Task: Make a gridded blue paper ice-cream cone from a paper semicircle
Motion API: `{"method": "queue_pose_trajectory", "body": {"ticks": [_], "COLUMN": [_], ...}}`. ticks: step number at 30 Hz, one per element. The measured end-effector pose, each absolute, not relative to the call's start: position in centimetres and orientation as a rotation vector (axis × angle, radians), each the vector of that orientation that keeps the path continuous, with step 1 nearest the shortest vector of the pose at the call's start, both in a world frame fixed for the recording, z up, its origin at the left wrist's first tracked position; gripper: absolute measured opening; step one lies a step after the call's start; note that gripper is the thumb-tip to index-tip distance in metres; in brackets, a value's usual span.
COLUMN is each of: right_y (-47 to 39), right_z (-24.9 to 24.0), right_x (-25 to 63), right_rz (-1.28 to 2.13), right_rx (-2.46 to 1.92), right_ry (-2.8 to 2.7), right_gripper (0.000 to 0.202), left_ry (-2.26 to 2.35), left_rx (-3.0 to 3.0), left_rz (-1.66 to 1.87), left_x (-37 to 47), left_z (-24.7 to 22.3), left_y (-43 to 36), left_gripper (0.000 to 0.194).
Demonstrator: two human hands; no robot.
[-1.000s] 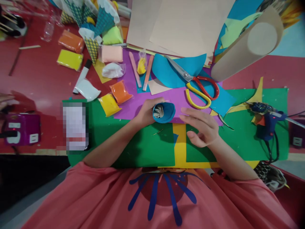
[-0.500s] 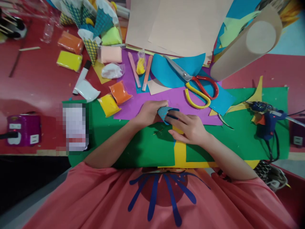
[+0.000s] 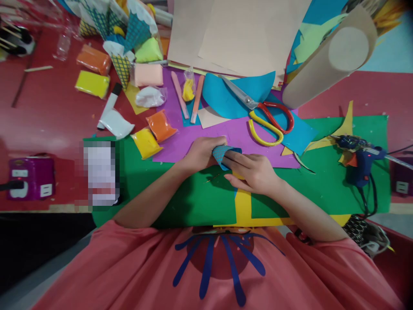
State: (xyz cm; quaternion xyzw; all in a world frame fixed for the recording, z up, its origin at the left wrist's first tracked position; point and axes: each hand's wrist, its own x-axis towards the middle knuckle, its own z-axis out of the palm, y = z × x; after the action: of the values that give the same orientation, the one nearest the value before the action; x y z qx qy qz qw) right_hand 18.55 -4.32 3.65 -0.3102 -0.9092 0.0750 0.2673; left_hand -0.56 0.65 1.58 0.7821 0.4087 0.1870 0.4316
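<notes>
A small blue patterned paper cone (image 3: 220, 156) lies sideways between my hands, its open end toward the right. My left hand (image 3: 204, 153) is wrapped round its left side. Fingers of my right hand (image 3: 256, 172) reach into the cone's opening, their tips hidden inside; the thumb is apart below. Under the hands are a green sheet (image 3: 193, 198), a purple sheet (image 3: 206, 137) and a yellow strip (image 3: 243, 206). Scissors (image 3: 254, 103) with one red and one yellow handle rest on blue paper (image 3: 213, 92) beyond the hands.
Clay packets, including an orange one (image 3: 160, 125) and a yellow one (image 3: 146, 143), lie at left-centre. A blue glue gun (image 3: 364, 163) sits at right, near a rolled tan paper (image 3: 322, 69). Decorated cones (image 3: 137, 32) are at the upper left, a purple power socket (image 3: 32, 178) at far left.
My right fingers have pushed slightly further into the cone and lie closer together. The cone is turned a little in my left hand. The view has shifted slightly.
</notes>
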Motion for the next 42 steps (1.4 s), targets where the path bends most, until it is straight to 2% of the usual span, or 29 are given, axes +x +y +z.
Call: {"method": "queue_pose_trajectory", "body": {"ticks": [6, 11, 15, 22, 36, 42], "right_y": [-4.4, -4.3, -4.5, -4.6, -4.8, -4.8], "right_z": [3.4, 3.7, 3.7, 3.6, 3.4, 3.6], "right_x": [18.0, 18.7, 19.3, 18.6, 17.9, 19.0], "right_rz": [0.143, 0.269, 0.241, 0.268, 0.255, 0.247], "right_rx": [-0.959, -0.839, -0.732, -0.805, -1.073, -0.917], "right_ry": [-2.517, -2.329, -2.229, -2.41, -2.487, -2.238], "right_gripper": [0.046, 0.031, 0.024, 0.036, 0.048, 0.031], "left_ry": [1.033, 0.976, 0.943, 0.958, 1.107, 1.001], "left_rx": [1.969, 1.928, 1.859, 1.88, 1.983, 1.96], "left_rz": [0.467, 0.508, 0.556, 0.525, 0.482, 0.595], "left_x": [-0.4, -0.6, -0.6, -0.5, -0.4, -1.0], "left_z": [1.4, 1.4, 1.7, 1.9, 1.1, 0.6], "left_y": [0.5, 0.5, 0.4, 0.4, 0.3, 0.4], "left_gripper": [0.012, 0.018, 0.017, 0.015, 0.016, 0.02]}}
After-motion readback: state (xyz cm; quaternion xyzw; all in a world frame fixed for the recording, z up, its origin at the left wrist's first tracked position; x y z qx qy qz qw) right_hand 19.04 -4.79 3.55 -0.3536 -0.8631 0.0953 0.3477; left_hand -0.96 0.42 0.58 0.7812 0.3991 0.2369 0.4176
